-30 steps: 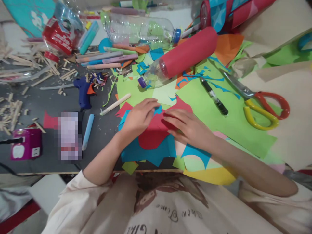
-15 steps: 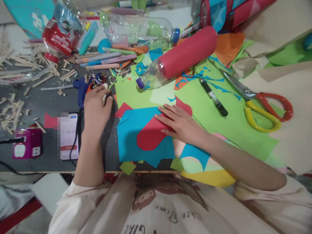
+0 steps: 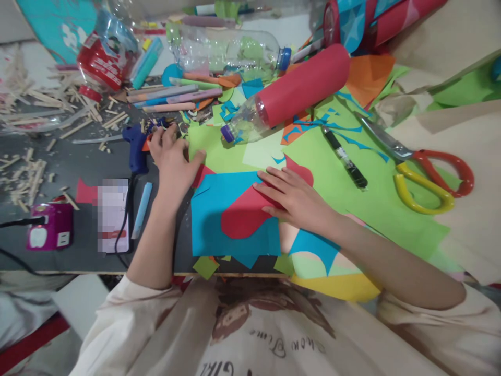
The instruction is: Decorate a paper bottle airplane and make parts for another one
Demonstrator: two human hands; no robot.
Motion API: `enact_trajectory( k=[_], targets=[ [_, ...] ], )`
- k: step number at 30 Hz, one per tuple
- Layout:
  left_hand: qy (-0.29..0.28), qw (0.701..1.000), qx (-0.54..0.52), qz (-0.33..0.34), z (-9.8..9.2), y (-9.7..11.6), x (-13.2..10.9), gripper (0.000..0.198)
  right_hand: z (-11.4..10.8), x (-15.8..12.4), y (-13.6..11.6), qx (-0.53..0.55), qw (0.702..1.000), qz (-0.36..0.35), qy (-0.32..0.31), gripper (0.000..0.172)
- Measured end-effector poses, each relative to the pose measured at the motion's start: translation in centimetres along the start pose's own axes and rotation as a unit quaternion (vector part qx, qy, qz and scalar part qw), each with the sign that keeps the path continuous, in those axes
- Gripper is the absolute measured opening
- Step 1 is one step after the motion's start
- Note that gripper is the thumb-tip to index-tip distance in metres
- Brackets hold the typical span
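Observation:
A blue paper sheet (image 3: 211,240) lies on the table in front of me. Across it rests a red rounded paper cutout (image 3: 242,222). My right hand (image 3: 293,201) is flat on the cutout's middle, its fingers apart, and covers part of it. To the left, my left hand (image 3: 174,156) is by the sheet's upper left corner, thumb and fingers spread, with nothing visible in them. Its fingertips reach a cluster of small scraps, partly hidden. Close beside it lies a blue glue gun (image 3: 136,149). A light blue pen (image 3: 142,210) is next to my left forearm.
Beyond the sheet lies a red-wrapped plastic bottle (image 3: 305,83). A black marker (image 3: 344,156) and large scissors (image 3: 422,172) rest on green paper (image 3: 391,209) at right. At left are a phone (image 3: 117,219), a purple box (image 3: 50,224) and several wooden sticks (image 3: 35,177).
My left hand has shifted right and its fingers have spread; a small white thing seen by its thumb no longer shows. The light blue pen has come into sight. My right hand stays on the red cutout.

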State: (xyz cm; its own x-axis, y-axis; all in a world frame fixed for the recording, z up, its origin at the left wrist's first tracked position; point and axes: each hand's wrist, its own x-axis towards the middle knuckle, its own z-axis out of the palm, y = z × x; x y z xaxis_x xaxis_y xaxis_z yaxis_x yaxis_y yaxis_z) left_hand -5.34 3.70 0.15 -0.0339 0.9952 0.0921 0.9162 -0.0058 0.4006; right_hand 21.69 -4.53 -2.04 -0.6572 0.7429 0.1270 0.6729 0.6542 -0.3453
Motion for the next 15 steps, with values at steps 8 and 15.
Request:
enact_trajectory(
  k=[8,15],
  targets=[
    [-0.111,0.977,-0.035,0.178,-0.4,3.6,-5.8,0.043,0.0,0.0,-0.1,0.014,1.0,0.004,0.008,0.045],
    [-0.099,0.972,-0.206,0.052,-0.2,2.1,-5.0,0.062,-0.2,0.3,-0.2,0.026,1.0,0.013,0.007,0.041]
  ],
)
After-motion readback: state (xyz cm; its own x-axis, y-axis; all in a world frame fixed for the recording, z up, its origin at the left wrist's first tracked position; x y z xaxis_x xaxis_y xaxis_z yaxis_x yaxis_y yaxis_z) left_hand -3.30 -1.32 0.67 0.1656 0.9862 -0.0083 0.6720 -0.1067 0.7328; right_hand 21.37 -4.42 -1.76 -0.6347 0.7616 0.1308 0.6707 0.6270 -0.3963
